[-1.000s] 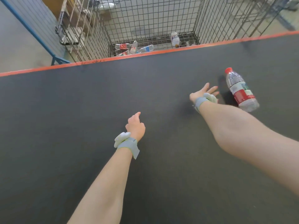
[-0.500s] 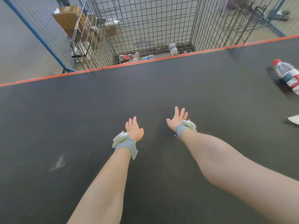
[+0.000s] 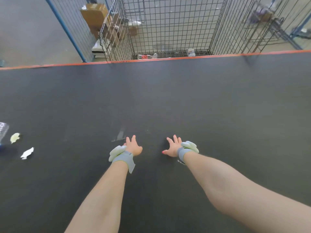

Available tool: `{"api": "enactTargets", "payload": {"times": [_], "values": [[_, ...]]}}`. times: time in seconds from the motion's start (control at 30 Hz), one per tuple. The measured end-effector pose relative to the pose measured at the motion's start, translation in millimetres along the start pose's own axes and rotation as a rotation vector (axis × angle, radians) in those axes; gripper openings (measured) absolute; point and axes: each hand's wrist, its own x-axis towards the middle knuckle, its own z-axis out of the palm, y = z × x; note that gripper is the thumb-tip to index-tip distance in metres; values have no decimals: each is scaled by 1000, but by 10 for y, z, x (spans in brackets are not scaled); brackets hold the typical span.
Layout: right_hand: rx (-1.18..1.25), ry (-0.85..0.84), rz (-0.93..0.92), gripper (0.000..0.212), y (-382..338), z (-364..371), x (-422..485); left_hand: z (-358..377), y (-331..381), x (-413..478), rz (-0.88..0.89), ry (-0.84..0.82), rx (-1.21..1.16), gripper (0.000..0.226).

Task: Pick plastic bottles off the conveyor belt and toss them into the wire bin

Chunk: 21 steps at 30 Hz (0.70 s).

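Observation:
Both my hands hover over the dark conveyor belt (image 3: 202, 98) with fingers spread and nothing in them: my left hand (image 3: 133, 146) at centre, my right hand (image 3: 173, 146) just beside it. A clear plastic bottle (image 3: 3, 131) lies at the belt's far left edge, cut off by the frame, far from either hand. The wire bin (image 3: 168, 27) stands beyond the belt's orange far edge; a bottle with a red label (image 3: 146, 56) and a second bottle (image 3: 191, 52) lie on its floor.
Two small white scraps (image 3: 15, 137) (image 3: 27, 153) lie on the belt at left. A pale scuff mark (image 3: 119, 135) is just ahead of my left hand. Cardboard boxes (image 3: 96, 15) and more wire cages (image 3: 269, 22) stand behind the belt.
The view has swung left: the red-capped bottle at right has left the frame, and a clear bottle with scraps has entered at left. My right hand drew back beside my left.

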Motion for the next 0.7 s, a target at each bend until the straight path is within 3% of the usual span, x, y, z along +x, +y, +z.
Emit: {"api": "enactTargets", "payload": {"times": [0.43, 0.7], "values": [[18, 100, -107, 78, -405, -314, -285, -199, -396, -218, 4, 125, -61, 82], [-38, 53, -112, 84, -661, -98, -341, -196, -857, -323, -79, 151, -67, 86]]}}
